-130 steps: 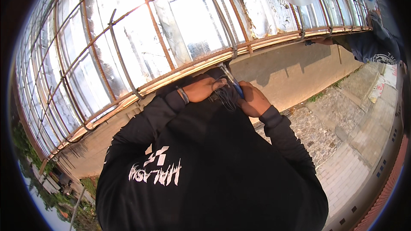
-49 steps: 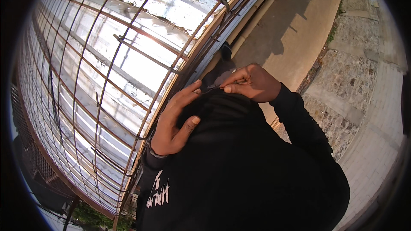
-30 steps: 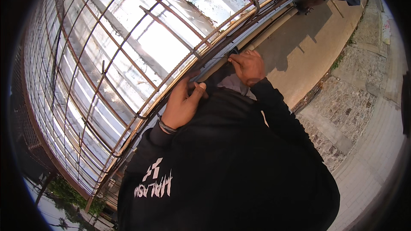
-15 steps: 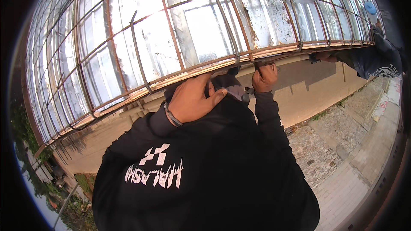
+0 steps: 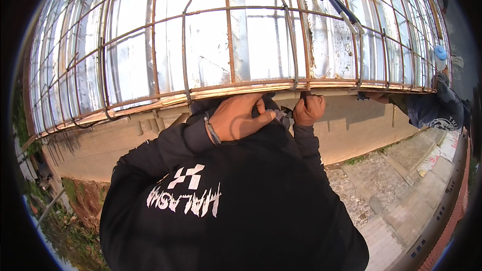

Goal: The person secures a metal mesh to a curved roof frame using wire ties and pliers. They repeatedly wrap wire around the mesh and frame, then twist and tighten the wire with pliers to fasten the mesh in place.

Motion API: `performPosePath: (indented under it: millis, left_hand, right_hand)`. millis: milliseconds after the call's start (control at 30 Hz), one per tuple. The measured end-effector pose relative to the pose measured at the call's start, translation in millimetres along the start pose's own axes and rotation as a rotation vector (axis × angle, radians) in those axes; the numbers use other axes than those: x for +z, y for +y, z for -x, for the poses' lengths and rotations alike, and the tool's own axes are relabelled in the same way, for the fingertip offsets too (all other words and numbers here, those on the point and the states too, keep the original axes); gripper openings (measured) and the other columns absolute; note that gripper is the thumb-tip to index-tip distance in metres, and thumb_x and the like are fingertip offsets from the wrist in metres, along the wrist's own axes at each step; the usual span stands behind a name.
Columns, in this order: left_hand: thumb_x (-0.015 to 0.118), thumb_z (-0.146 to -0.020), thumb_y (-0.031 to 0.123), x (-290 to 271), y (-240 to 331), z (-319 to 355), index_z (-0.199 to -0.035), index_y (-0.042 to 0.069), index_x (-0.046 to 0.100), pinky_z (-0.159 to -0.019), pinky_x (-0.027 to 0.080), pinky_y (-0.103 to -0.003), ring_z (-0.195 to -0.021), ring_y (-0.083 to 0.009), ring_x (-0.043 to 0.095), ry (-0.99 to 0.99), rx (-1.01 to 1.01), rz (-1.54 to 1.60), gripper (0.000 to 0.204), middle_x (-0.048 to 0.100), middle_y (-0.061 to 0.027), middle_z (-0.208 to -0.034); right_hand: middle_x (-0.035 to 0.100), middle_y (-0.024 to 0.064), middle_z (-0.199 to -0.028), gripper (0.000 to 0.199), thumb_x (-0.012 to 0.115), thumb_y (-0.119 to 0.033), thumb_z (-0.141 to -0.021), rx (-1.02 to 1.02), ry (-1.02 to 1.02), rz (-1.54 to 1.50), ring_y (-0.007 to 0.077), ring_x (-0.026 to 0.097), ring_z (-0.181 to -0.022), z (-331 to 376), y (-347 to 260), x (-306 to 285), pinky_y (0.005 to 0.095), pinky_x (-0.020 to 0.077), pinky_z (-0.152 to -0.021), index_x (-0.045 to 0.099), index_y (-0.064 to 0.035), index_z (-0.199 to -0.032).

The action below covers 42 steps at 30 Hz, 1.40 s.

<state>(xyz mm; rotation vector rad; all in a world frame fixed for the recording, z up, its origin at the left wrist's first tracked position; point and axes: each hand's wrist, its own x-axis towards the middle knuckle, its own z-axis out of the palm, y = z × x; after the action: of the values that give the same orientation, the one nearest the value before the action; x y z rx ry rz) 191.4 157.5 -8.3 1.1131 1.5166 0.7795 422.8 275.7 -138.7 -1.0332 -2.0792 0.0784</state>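
Both my hands are at the near edge of the rebar mesh (image 5: 186, 50), in front of my black sleeved top. My left hand (image 5: 236, 118), with a dark bracelet at its wrist, is bent, back uppermost. Its thumb and forefinger curl together beside a small greyish-purple piece, perhaps cloth; the other fingertips are hidden, and what they grip is unclear. To the right of it, my right hand (image 5: 309, 110) is closed in a fist just below the edge. A short brown piece (image 5: 305, 94) rises from the fist, too small to name.
Shiny metal decking (image 5: 201, 70) lies under the mesh, with thin wooden strips along its edge. Dark bent rebar ends stick up. A long-handled cutter (image 5: 342, 9) rests on the mesh. Another person (image 5: 434, 105) reaches under the edge at the right. Below are a tan wall (image 5: 351, 130) and paving.
The view has shifted, so the mesh edge lies more level and the cutter shows fully. My right fist sits slightly lower against the edge. My left hand keeps much the same curled pose.
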Motion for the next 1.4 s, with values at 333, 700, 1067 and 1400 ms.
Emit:
performPosePath:
  millis: [333,700,1067,1400]
  left_hand:
    - [0.07,-0.09,0.032,4.3,-12.5,-8.4,-0.09,0.006,0.067,-0.056,0.031,-0.026,-0.063,-0.0054,0.038,-0.126,-0.113,0.175,0.026,0.047,0.0046,-0.069]
    - [0.064,-0.098,0.022,-7.1,-11.2,9.7,-0.127,-0.001,0.061,-0.069,0.04,-0.019,-0.074,-0.003,0.041,-0.17,0.083,0.373,0.037,0.053,0.0052,-0.085]
    - [0.055,-0.102,0.024,-1.0,-23.2,-8.8,-0.128,-0.001,0.062,-0.071,0.041,-0.022,-0.082,-0.0062,0.054,-0.147,-0.372,0.657,0.038,0.068,-0.0006,-0.093]
    - [0.054,-0.1,0.018,8.1,-18.6,-10.2,-0.109,-0.003,0.065,-0.067,0.047,-0.028,-0.067,-0.0094,0.052,0.235,-0.636,0.972,0.025,0.07,-0.0069,-0.093]
  right_hand:
    - [0.053,0.0015,-0.07,0.004,0.065,-0.001,-0.083,0.434,-0.076,-0.359,0.0163,0.048,-0.065,-9.3,-13.3,-14.3,0.031,0.0414,-0.065,0.066,-0.0013,-0.087]
    - [0.065,0.0029,-0.082,0.013,0.069,0.0,-0.086,1.179,0.119,-1.187,0.0108,0.054,-0.068,0.2,-11.1,-2.5,0.0259,0.0437,-0.067,0.066,0.0028,-0.099]
    - [0.066,0.0057,-0.077,0.018,0.054,0.006,-0.082,1.31,-0.369,-1.203,0.0127,0.058,-0.063,-18.3,-20.4,-2.4,0.029,0.0453,-0.054,0.07,0.0033,-0.09]
    - [0.066,0.0032,-0.092,0.013,0.056,-0.007,-0.096,1.42,-0.726,-1.219,0.0137,0.058,-0.072,-8.4,-20.7,11.3,0.03,0.0469,-0.059,0.064,-0.0047,-0.105]
